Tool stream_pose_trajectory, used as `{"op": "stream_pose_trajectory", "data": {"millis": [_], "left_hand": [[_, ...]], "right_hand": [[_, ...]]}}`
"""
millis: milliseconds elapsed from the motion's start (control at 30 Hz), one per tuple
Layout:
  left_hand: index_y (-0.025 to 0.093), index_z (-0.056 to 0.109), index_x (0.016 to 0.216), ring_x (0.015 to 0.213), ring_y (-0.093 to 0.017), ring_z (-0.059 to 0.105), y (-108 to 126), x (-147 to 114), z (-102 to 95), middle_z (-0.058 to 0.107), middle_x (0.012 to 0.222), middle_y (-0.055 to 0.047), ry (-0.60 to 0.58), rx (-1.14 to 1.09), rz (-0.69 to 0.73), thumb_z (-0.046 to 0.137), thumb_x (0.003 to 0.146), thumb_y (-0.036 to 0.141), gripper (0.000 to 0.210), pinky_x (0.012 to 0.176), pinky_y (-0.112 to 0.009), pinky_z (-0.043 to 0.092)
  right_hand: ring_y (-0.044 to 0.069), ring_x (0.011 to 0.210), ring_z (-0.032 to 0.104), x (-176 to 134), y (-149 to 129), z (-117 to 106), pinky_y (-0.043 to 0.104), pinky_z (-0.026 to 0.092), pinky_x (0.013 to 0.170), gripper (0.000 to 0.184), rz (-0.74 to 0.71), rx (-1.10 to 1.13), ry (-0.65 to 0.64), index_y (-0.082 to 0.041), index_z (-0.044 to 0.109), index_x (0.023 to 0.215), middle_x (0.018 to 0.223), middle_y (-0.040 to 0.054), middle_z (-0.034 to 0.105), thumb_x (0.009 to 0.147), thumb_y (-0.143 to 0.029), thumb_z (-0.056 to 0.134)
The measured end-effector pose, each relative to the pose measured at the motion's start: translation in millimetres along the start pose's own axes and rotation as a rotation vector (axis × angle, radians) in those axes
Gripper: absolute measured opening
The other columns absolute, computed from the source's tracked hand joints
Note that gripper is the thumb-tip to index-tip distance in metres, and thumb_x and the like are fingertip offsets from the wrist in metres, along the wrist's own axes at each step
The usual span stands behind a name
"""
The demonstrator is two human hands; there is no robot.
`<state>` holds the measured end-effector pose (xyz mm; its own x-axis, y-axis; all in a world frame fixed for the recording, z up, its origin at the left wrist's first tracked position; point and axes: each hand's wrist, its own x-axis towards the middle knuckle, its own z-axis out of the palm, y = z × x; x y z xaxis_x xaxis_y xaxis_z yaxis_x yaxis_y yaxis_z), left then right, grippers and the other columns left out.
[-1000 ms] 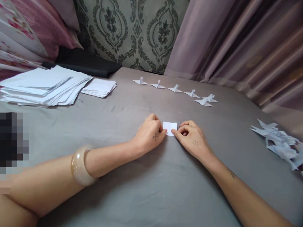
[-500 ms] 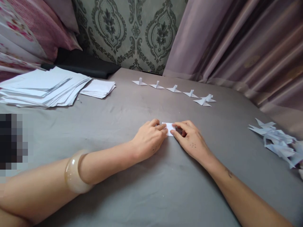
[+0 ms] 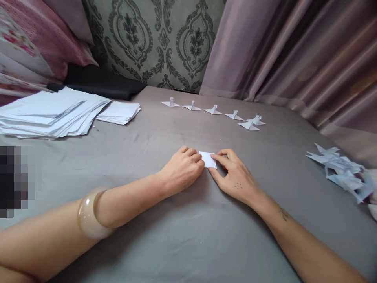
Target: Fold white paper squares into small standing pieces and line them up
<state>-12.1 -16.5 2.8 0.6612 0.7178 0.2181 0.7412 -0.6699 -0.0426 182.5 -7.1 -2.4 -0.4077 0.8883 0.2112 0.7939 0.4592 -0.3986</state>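
A small folded square of white paper [image 3: 208, 160] lies on the grey cloth between my hands. My left hand [image 3: 182, 169] has its fingers curled at the paper's left edge, their tips hidden behind the knuckles. On the other side, my right hand [image 3: 235, 173] holds the square, index finger on its upper face and thumb at its lower right edge. A pale bangle [image 3: 90, 214] circles my left forearm. Beyond the hands stands a row of several folded white paper shapes [image 3: 213, 110] with flat pointed wings and an upright middle.
At the far left lie a big stack of white paper [image 3: 55, 112] and a smaller stack of paper squares [image 3: 119, 113]. A black folded cloth [image 3: 97, 80] sits behind them. Several folded paper pieces [image 3: 343, 169] are heaped at the right. Mauve curtains [image 3: 282, 51] hang behind.
My left fingers have drawn back leftward and curled, uncovering more of the paper square. My right index finger now reaches onto its face. The whole view has shifted slightly.
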Motion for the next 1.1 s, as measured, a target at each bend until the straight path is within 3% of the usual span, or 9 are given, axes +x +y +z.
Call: {"op": "stream_pose_trajectory", "data": {"millis": [233,467,633,867,1100], "left_hand": [[0.013,0.062,0.091,0.091,-0.020,0.058,-15.2,0.2,-3.1,0.066,0.094,-0.010,-0.032,-0.042,0.036,0.034,0.095,0.019,0.029,0.078,-0.033,0.038],[0.014,0.065,0.089,0.091,-0.023,0.054,-13.6,-5.2,-3.5,0.061,0.104,-0.012,0.069,-0.103,-0.035,0.046,0.090,0.031,0.026,0.077,-0.036,0.040],[0.014,0.066,0.087,0.084,-0.018,0.053,-9.9,-7.6,-1.0,0.060,0.095,-0.009,0.058,-0.229,-0.153,0.038,0.095,0.027,0.031,0.078,-0.033,0.044],[0.019,0.068,0.085,0.088,-0.018,0.056,-14.5,-5.6,1.3,0.061,0.091,-0.006,0.068,-0.625,-0.427,0.054,0.088,0.030,0.018,0.078,-0.031,0.046],[0.016,0.068,0.079,0.084,-0.019,0.056,-10.7,0.7,-2.6,0.059,0.089,-0.007,0.053,-0.702,-0.540,0.053,0.086,0.029,0.021,0.078,-0.034,0.047]], "right_hand": [[0.013,0.069,0.058,-1.9,5.8,-5.0,0.030,0.048,0.068,0.025,-0.137,-0.026,0.005,-0.023,0.063,0.108,0.114,0.0070,0.057,0.091,-0.026,0.045],[0.015,0.076,0.060,-7.8,-5.5,-5.7,0.028,0.041,0.063,0.028,-0.295,-0.204,0.016,-0.020,0.066,0.097,0.105,0.0067,0.064,0.095,-0.024,0.038],[0.012,0.068,0.058,-9.1,-8.0,-4.3,0.027,0.042,0.061,0.017,-0.103,-0.046,0.016,-0.022,0.064,0.094,0.106,0.0042,0.062,0.090,-0.027,0.048],[0.012,0.067,0.056,-1.9,-2.5,-2.7,0.028,0.043,0.062,0.019,0.125,0.182,0.005,-0.023,0.066,0.081,0.098,0.0019,0.061,0.088,-0.035,0.052],[0.012,0.065,0.055,4.7,-3.2,0.0,0.030,0.044,0.064,0.022,0.233,0.228,0.040,-0.022,0.064,0.070,0.092,0.0025,0.062,0.083,-0.037,0.055]]}}
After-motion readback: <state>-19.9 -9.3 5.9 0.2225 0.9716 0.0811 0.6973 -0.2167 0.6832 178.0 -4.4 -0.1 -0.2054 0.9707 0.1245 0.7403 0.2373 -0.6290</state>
